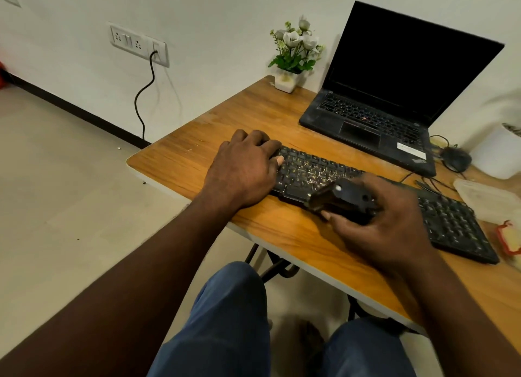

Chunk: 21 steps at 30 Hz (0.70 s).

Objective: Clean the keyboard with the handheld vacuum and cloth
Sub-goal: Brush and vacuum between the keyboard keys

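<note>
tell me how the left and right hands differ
The left hand rests on the left end of the keyboard; the right hand grips the handheld vacuum near its middle. The left hand lies relaxed, holding nothing; the right hand is curled. Both are bare.

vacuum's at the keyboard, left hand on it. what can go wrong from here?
1. The left hand covers the left end of the keyboard, so debris under it may be missed.
2. The handheld vacuum in the right hand is close above the littered keys; pressing down might scrape keycaps or scatter debris onto the table.
3. The keyboard lies near the table's front edge; a push might slide it off.
</note>
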Motion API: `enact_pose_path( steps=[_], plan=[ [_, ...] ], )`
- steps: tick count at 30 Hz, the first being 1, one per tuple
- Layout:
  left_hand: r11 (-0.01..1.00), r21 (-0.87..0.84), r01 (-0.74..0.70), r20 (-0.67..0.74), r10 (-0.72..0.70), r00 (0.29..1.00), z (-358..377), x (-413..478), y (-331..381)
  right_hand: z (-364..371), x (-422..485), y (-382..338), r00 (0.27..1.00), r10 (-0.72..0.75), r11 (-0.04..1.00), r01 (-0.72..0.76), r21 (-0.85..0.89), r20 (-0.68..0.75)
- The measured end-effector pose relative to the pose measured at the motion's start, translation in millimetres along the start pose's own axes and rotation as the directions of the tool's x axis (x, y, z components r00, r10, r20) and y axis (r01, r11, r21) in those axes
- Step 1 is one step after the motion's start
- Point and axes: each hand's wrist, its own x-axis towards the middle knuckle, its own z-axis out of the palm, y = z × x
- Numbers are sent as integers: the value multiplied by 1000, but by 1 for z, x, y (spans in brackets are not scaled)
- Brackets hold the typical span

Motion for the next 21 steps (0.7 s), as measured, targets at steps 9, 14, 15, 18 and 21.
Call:
enact_pose_path(
  steps=[9,14,15,18,21],
  plan=[
    [996,84,-34,-11,35,999,-3,-3,8,-16,-28,7,994,60,998,-57,36,-93],
    [994,107,-28,12,27,1000,-6,-6,9,25,4,-23,996,-68,998,69,7,-48],
    [994,106,-27,12,26,1000,-6,-6,8,29,7,-26,994,-97,995,96,-5,-41],
    [995,96,-29,6,28,1000,-6,-7,8,23,4,-24,997,-75,997,74,-22,-12],
    [996,84,-36,-3,37,999,-5,-6,8,-5,-18,-5,998,45,999,-46,-17,-47]
  ],
)
